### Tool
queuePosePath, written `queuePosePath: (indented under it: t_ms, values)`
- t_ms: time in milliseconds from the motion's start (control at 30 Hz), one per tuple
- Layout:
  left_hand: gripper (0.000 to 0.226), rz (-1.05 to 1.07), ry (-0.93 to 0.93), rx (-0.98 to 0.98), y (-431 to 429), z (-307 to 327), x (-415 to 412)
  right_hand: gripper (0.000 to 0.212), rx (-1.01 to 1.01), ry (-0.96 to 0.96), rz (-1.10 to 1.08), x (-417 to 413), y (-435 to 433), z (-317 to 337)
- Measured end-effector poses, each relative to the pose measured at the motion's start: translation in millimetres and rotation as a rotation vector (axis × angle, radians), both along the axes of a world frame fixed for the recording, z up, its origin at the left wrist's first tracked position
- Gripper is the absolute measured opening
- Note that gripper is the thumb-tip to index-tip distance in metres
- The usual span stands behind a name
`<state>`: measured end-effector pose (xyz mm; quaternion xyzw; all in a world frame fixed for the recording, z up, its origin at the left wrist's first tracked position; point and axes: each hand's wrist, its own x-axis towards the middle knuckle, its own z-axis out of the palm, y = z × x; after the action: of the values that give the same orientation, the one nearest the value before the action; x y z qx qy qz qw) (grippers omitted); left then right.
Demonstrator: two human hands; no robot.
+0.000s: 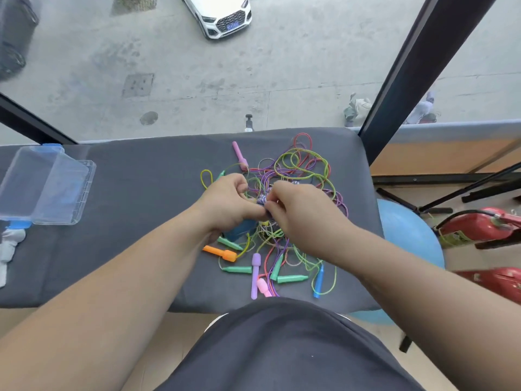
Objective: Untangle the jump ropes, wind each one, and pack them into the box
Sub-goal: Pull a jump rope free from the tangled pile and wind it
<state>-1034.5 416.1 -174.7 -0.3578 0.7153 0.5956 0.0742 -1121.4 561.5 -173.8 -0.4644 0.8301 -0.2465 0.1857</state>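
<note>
A tangled heap of jump ropes (296, 170) with thin yellow-green, purple and red cords lies on the grey table (141, 221). Loose handles stick out of it: pink (239, 155), orange (220, 253), purple (255, 275), blue (319, 280) and several green ones (291, 278). My left hand (228, 203) and my right hand (298, 213) meet over the middle of the heap. Both pinch a small bundle of purple cord (262, 199) between their fingertips. A blue object (239, 231) shows under my left wrist. The clear plastic box (45, 190) stands open at the table's left.
A black post (408, 69) rises behind the table's right corner in front of a window onto a street. A blue exercise ball (408, 235) and red fire extinguishers (479, 224) sit on the floor at the right. White cloth (11, 244) lies at the left edge.
</note>
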Motion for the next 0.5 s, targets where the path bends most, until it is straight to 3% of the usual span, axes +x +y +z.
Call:
queuePosePath:
  t_ms: [133, 233, 400, 500]
  values:
    - [0.053, 0.177, 0.013, 0.404, 9.4, -1.8, 3.3, 0.028, -0.257, 0.145, 0.038, 5.2, 19.6, -15.9]
    - [0.037, 0.202, 0.042, 0.615, 15.3, 8.3, 2.2, 0.020, -0.474, 0.252, 0.033, -0.3, 24.4, -14.1]
    - [0.024, 0.165, 0.110, 0.727, 22.3, 20.9, -3.4, 0.015, -0.609, 0.196, -0.058, -10.9, 31.8, -11.8]
    - [0.028, 0.173, 0.129, 0.744, 24.9, 22.9, -1.8, 0.013, -0.660, 0.141, -0.081, -8.4, 30.0, -12.5]
